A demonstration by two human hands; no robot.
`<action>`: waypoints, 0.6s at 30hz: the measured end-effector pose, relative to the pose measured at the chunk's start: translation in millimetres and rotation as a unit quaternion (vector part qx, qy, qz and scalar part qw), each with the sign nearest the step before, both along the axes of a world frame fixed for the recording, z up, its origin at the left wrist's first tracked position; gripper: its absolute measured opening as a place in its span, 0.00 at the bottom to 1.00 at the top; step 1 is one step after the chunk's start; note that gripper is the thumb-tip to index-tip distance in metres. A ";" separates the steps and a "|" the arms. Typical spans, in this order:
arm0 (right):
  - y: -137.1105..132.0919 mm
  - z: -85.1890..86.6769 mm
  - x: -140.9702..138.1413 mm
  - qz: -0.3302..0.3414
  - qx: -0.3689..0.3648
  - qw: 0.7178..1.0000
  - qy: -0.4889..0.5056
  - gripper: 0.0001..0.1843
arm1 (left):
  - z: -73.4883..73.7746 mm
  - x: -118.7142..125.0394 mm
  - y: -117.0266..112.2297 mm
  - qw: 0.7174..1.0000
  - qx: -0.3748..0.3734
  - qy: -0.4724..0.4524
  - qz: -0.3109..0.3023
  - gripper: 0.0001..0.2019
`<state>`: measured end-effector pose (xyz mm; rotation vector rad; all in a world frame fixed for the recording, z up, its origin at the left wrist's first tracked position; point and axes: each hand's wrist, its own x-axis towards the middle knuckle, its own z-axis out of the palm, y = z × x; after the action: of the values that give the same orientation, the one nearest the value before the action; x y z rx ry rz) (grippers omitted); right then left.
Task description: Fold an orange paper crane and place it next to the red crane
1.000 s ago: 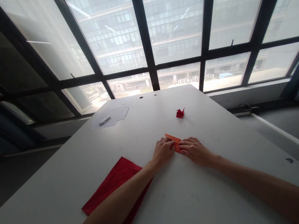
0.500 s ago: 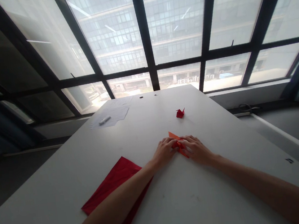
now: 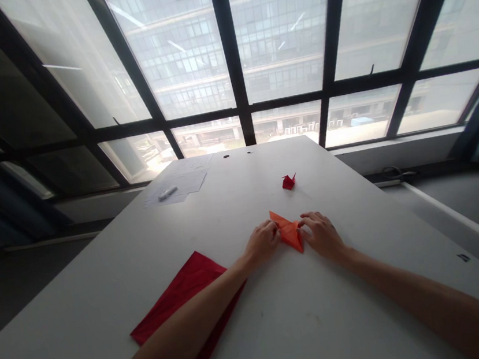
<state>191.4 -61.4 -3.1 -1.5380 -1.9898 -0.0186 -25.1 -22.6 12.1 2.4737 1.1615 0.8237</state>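
Observation:
A partly folded piece of orange origami paper (image 3: 290, 235) lies on the white table between my two hands, its pointed corners facing away and toward me. My left hand (image 3: 264, 240) has its fingers curled closed on the paper's left edge. At the right edge, my right hand (image 3: 321, 234) pinches the paper between thumb and fingers. Beyond the hands stands a small folded red paper crane (image 3: 289, 182). Under my left forearm lies a large red sheet of paper (image 3: 183, 288), partly hidden by the arm.
The white table (image 3: 258, 328) runs forward to tall windows (image 3: 277, 29). White paper sheets (image 3: 196, 181) lie at the far left with a white marker-like stick (image 3: 168, 193) on them. A small dark mark (image 3: 463, 258) shows near the right edge.
My hands have drawn slightly apart, the fingers moving off the middle of the orange paper to its sides. More of its orange face shows, and the red part seen earlier is covered.

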 end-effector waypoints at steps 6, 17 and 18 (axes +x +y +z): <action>0.7 -1.9 -0.1 -0.006 -0.011 1.000 0.001 0.13 | 0.5 -2.7 -3.6 0.999 0.007 0.017 -0.026 0.13; 2.0 -3.4 1.8 0.055 -0.030 0.998 -0.031 0.20 | -3.5 -2.7 -1.9 0.995 0.048 0.069 -0.061 0.18; 2.2 -3.2 1.8 0.054 -0.034 0.998 -0.030 0.20 | -2.7 -2.5 -2.2 0.995 0.047 0.065 -0.061 0.15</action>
<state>193.2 -59.3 -6.3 -1.4842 -2.1386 0.0481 -27.7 -24.8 9.4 2.6809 1.0217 0.7080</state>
